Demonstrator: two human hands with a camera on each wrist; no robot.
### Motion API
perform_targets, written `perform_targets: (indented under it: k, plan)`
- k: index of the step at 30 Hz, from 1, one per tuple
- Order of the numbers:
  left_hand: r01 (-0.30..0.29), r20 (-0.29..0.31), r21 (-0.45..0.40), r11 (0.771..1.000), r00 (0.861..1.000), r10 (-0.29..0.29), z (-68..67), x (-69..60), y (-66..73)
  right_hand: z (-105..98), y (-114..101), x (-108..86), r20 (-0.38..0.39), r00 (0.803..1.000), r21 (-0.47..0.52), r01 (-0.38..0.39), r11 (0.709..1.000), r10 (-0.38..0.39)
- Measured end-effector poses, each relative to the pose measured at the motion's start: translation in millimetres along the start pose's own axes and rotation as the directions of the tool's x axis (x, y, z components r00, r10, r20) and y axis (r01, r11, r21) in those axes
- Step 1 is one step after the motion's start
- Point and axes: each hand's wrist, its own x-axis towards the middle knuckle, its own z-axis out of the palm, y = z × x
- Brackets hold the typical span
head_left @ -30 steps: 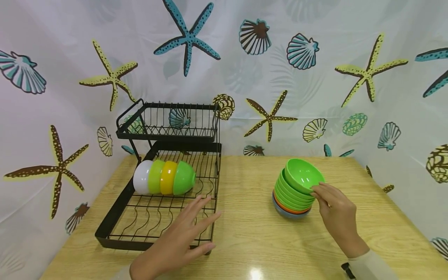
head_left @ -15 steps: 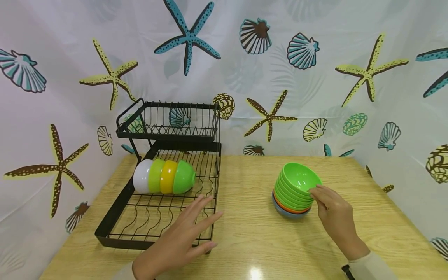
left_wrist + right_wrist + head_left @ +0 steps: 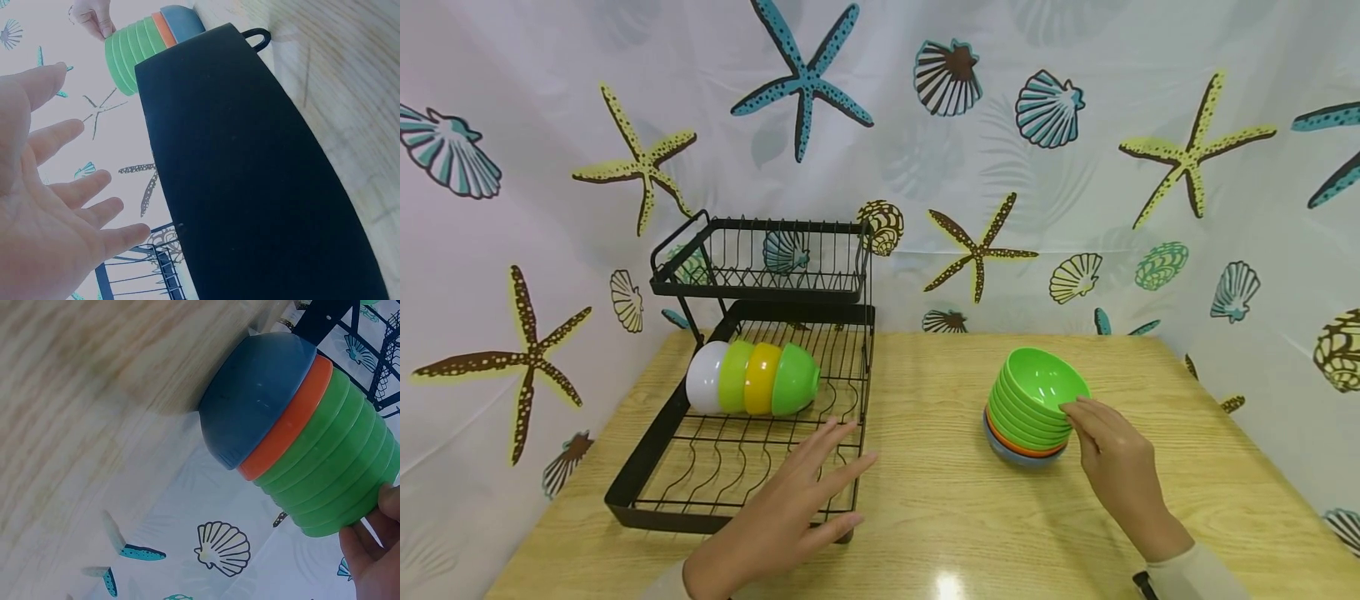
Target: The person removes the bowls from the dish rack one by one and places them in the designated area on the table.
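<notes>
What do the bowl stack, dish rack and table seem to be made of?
Bowl stack: probably glossy plastic, going by its even, bright colors and soft highlights.
Dish rack: likely black-coated metal, given the thin wires.
Table: wood or wood-look laminate; grain shows, with a glare spot.

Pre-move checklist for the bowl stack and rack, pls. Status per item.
1. Right hand grip: ok, pinches the rim of the glossy round green top bowl.
2. Top bowl free of the stack: not ok, nested in the other round green bowls.
3. Stack base: ok, round blue bowl on the pale wooden table.
4. Room on the black wire dish rack, lower tier: looks ok, bare wires show.
5. Left hand free: ok, holds nothing.
6. Left hand apart from rack: cannot tell.
</notes>
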Motion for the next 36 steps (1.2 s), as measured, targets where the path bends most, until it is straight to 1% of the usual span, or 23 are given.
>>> perform_targets:
  k: [4,9,12,16,18,22,26,30,33,36]
  plan:
    - [0.016,0.009,-0.011,1.000,1.000,-0.016,0.3,-0.9,-0.9,0,0,-0.4,0.005,1.000,0.006,0.002,1.000,-0.003]
    - [0.003,0.004,-0.016,1.000,1.000,-0.003,-0.2,-1.0,-2.4,0,0,-1.1,0.022,1.000,0.006,-0.003,1.000,0.003]
    - [-0.004,0.012,-0.024,1.000,1.000,0.005,-1.7,-0.2,-3.8,0,-2,-1.3,0.043,0.999,0.002,-0.014,1.000,0.014]
    - [0.016,0.030,-0.051,0.999,0.999,-0.015,-5.4,2.6,-5.9,-2,-7,-2.0,0.080,0.997,-0.001,-0.022,1.000,0.022]
    - [0.016,0.025,-0.063,0.998,1.000,-0.014,-7.5,4.8,-6.1,-3,-10,-3.1,0.092,0.995,0.005,-0.027,1.000,0.027]
    - [-0.008,0.024,-0.036,0.999,1.000,0.009,-11.0,10.6,-3.4,-5,-20,-5.5,0.094,0.995,0.057,-0.043,0.997,0.037]
    - [-0.024,0.036,0.028,0.999,0.999,0.023,-15.0,18.0,-0.3,-6,-31,-7.5,0.090,0.996,0.126,-0.026,0.992,0.014]
    - [-0.039,-0.001,0.072,0.997,0.999,0.039,-18.9,26.4,-0.3,-7,-43,-9.9,0.096,0.995,0.159,-0.012,0.987,-0.003]
    - [-0.029,-0.025,0.068,0.997,0.999,0.031,-22.1,31.6,-1.0,-9,-50,-13.4,0.131,0.991,0.172,-0.019,0.985,-0.004]
    - [-0.001,-0.019,0.051,0.999,1.000,0.002,-26.0,35.7,-0.9,-10,-57,-18.8,0.174,0.985,0.184,-0.023,0.983,-0.010]
